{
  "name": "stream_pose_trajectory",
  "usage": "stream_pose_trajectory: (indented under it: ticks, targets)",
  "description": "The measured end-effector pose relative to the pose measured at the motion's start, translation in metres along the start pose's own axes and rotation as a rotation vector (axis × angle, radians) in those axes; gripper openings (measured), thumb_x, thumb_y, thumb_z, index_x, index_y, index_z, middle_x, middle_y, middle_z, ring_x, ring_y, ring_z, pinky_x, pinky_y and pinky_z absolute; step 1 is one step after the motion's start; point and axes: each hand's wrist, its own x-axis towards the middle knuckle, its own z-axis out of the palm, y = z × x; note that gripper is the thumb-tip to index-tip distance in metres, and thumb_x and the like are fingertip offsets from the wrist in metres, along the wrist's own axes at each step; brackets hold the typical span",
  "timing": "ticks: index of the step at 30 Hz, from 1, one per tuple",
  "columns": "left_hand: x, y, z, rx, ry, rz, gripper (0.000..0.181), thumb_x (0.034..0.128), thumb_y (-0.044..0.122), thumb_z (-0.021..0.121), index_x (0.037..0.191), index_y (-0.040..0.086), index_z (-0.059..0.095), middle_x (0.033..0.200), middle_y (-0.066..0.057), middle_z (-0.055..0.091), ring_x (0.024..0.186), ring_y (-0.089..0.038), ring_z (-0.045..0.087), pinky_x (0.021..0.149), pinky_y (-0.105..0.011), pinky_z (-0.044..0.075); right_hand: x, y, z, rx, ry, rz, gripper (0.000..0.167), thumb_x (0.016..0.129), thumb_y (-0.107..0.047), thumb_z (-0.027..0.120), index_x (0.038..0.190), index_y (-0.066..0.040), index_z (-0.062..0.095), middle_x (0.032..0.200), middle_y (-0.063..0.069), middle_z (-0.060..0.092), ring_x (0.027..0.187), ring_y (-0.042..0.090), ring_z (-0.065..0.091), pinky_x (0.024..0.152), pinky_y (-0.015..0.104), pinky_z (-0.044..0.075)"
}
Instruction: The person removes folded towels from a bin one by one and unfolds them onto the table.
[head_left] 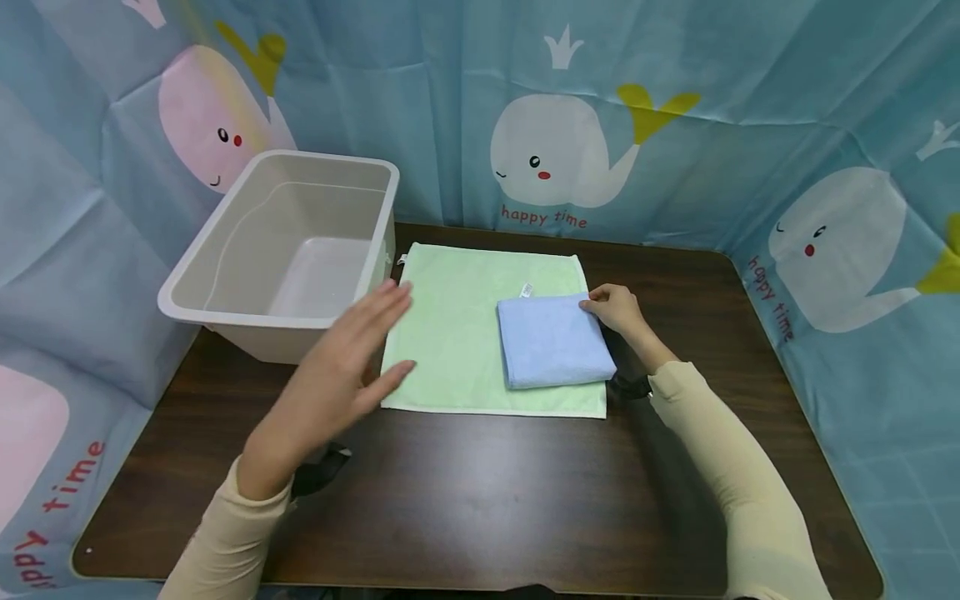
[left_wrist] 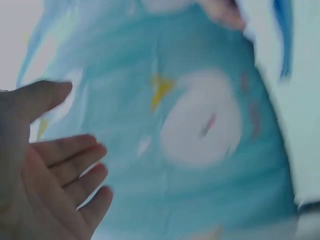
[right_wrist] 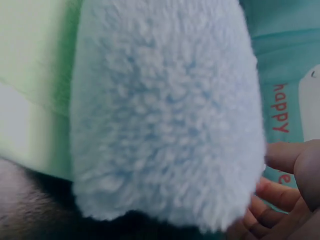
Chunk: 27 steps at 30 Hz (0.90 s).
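A folded blue cloth [head_left: 555,342] lies over the right part of a flat green cloth [head_left: 450,325]. My right hand [head_left: 618,310] pinches the blue cloth's upper right corner between thumb and fingers; in the right wrist view the fluffy blue cloth [right_wrist: 165,110] fills the middle, with the fingers of my right hand [right_wrist: 280,200] at its right edge. My left hand [head_left: 330,387] hovers in front of the bin, left of the green cloth, fingers extended and thumb apart, holding nothing. The left wrist view shows my left hand [left_wrist: 65,165] with its palm bare.
A light grey bin [head_left: 300,320] stands at the back left of the dark wooden table [head_left: 480,500], and its inside shows no contents. A blue curtain [head_left: 442,117] with whale prints hangs behind and at both sides.
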Motion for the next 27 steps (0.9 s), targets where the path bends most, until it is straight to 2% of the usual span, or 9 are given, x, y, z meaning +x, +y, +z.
stream_pose_trajectory:
  ticks: [2, 5, 9, 13, 16, 19, 23, 27]
  targets:
    - [0.006, 0.005, 0.018, -0.034, -0.134, 0.044, 0.073, 0.0908, 0.027, 0.071, 0.153, 0.009, 0.038, 0.160, -0.008, 0.038, 0.151, -0.027, 0.032, 0.122, -0.043, 0.032, -0.004, 0.001, -0.002, 0.026, -0.023, 0.030, 0.040, 0.094, -0.032, 0.066, 0.119, 0.000, 0.064, 0.107, 0.018, 0.066, 0.084, 0.022, 0.065, 0.069, 0.030, 0.057]
    - [0.012, 0.004, 0.047, -0.066, -0.325, 0.069, 0.068, 0.0949, 0.033, 0.066, 0.153, 0.012, 0.037, 0.160, -0.004, 0.037, 0.151, -0.022, 0.031, 0.120, -0.044, 0.036, -0.013, 0.001, -0.005, 0.057, -0.066, 0.073, 0.043, 0.094, -0.035, 0.066, 0.119, 0.000, 0.065, 0.104, 0.015, 0.066, 0.080, 0.020, 0.066, 0.069, 0.031, 0.060]
    - [0.013, -0.006, 0.085, -0.091, -0.499, 0.114, 0.063, 0.0981, 0.034, 0.061, 0.153, 0.012, 0.038, 0.160, -0.002, 0.038, 0.151, -0.021, 0.032, 0.120, -0.042, 0.036, -0.030, 0.004, -0.013, 0.046, -0.137, 0.114, 0.048, 0.093, -0.042, 0.065, 0.118, 0.000, 0.067, 0.099, 0.011, 0.067, 0.081, 0.019, 0.067, 0.071, 0.033, 0.060]
    - [0.012, -0.013, 0.111, -0.088, -0.599, 0.159, 0.063, 0.0971, 0.033, 0.063, 0.151, 0.009, 0.041, 0.159, -0.005, 0.041, 0.150, -0.024, 0.035, 0.119, -0.042, 0.037, -0.052, 0.010, -0.021, -0.021, -0.235, 0.133, 0.052, 0.092, -0.050, 0.064, 0.109, -0.002, 0.068, 0.087, 0.005, 0.067, 0.079, 0.019, 0.065, 0.070, 0.032, 0.058]
    - [0.010, -0.017, 0.123, -0.084, -0.663, 0.150, 0.064, 0.0969, 0.033, 0.063, 0.151, 0.007, 0.041, 0.159, -0.006, 0.040, 0.149, -0.026, 0.035, 0.119, -0.043, 0.037, -0.067, 0.015, -0.021, -0.066, -0.313, 0.131, 0.051, 0.091, -0.055, 0.064, 0.095, -0.004, 0.069, 0.079, 0.003, 0.064, 0.076, 0.018, 0.062, 0.067, 0.031, 0.057]
    - [0.008, -0.020, 0.130, -0.082, -0.706, 0.128, 0.065, 0.0973, 0.033, 0.062, 0.151, 0.006, 0.040, 0.159, -0.007, 0.039, 0.150, -0.026, 0.034, 0.120, -0.043, 0.036, -0.076, 0.016, -0.018, -0.066, -0.370, 0.122, 0.047, 0.090, -0.054, 0.065, 0.080, -0.009, 0.066, 0.076, 0.003, 0.060, 0.072, 0.017, 0.058, 0.065, 0.030, 0.055]
    - [0.009, -0.021, 0.134, -0.097, -0.743, 0.094, 0.065, 0.0980, 0.034, 0.061, 0.152, 0.006, 0.038, 0.160, -0.007, 0.037, 0.150, -0.026, 0.033, 0.119, -0.043, 0.037, -0.081, 0.014, -0.017, 0.007, -0.379, 0.088, 0.037, 0.091, -0.044, 0.068, 0.072, -0.013, 0.059, 0.071, 0.000, 0.053, 0.071, 0.017, 0.053, 0.065, 0.031, 0.052]
    - [0.010, -0.022, 0.138, -0.113, -0.790, 0.071, 0.066, 0.0987, 0.034, 0.060, 0.153, 0.006, 0.035, 0.162, -0.007, 0.033, 0.151, -0.026, 0.031, 0.120, -0.043, 0.035, -0.086, 0.010, -0.023, 0.099, -0.336, 0.065, 0.029, 0.092, -0.034, 0.069, 0.082, -0.010, 0.057, 0.079, -0.002, 0.054, 0.077, 0.016, 0.054, 0.072, 0.035, 0.055]
